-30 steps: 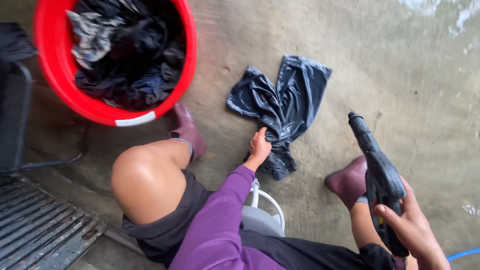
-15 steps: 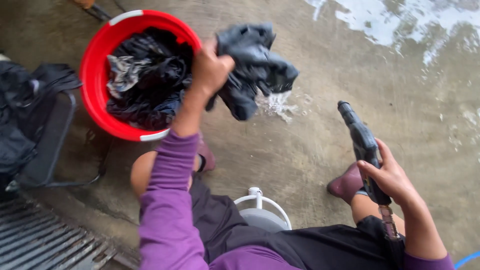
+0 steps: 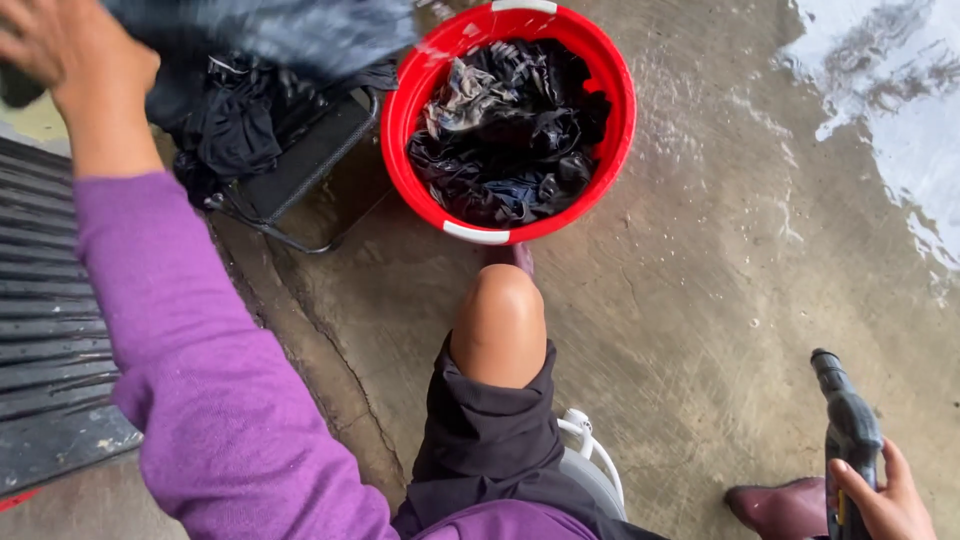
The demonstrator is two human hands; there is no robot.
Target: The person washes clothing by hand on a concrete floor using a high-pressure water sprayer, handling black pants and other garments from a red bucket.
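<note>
Left hand point(image 3: 70, 60) raised at the top left edge of the head view, purple knit sleeve point(image 3: 190, 380) running down the arm. Its grip is closed around a dark wet garment point(image 3: 290, 35), which streams to the right of the fist as a motion-blurred, glossy, blue-grey smear. The garment hangs above a folding stool point(image 3: 300, 165): thin black metal tube frame, dark flat seat, tilted in view. More black cloth point(image 3: 235, 130), crumpled and matte, is heaped on the stool's left side.

Red plastic tub point(image 3: 405, 150), round, smooth, glossy wall with white tape patches on the rim, stands on the floor just right of the stool. It is filled with tangled wet clothes point(image 3: 510, 125), mostly black, one piece grey-patterned, one bit blue.

Concrete floor point(image 3: 700, 270): rough, grey-brown, wet, scored with fine streaks; a bright sheet of water lies at top right. A dark ribbed metal grate point(image 3: 45, 330) is at left.

Right hand point(image 3: 885, 500), bottom right corner, has its grip wrapped on the handle of a black spray gun point(image 3: 848, 430), matte, with the short nozzle pointing up-frame; fingers curl round the handle, thumb side cut off by the frame edge.

Bare knee point(image 3: 498, 325) centre, dark shorts below. Maroon rubber boot point(image 3: 785, 505) beside the spray gun. White plastic stool edge point(image 3: 595, 465) under the person.
</note>
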